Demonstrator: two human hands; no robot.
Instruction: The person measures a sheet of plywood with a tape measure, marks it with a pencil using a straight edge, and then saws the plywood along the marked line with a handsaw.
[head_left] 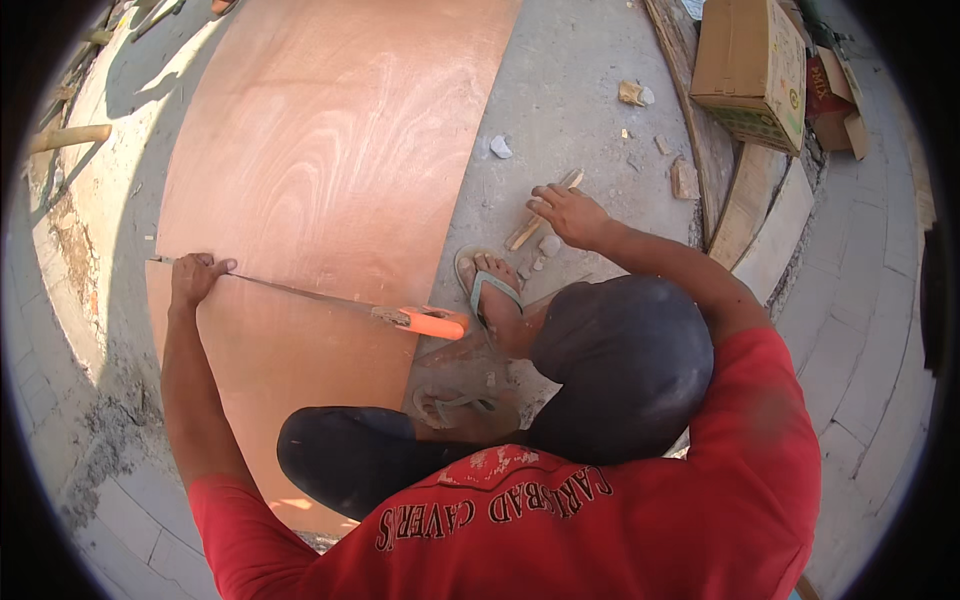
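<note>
A reddish-brown plywood sheet [330, 130] lies on the ground before me and to my left, with a seam or cut running across it. Along that line is a hand saw [435, 323], its orange handle near the board's right edge and its thin dark blade pointing left. My left hand [196, 277] is closed at the board's left edge, thumb beside the blade's far end; what its fingers hold is hidden. To the right of the sheet, my right hand [572, 214] has its fingers curled over a short strip of wood [527, 231] on the concrete.
My sandalled foot [497, 290] is beside the board's right edge, the other folded nearer me. Stone chips [500, 147] and a broken brick [684, 180] litter the concrete. Cardboard boxes [745, 65] and long planks [750, 195] stand at the right. A wooden pole [75, 137] juts in far left.
</note>
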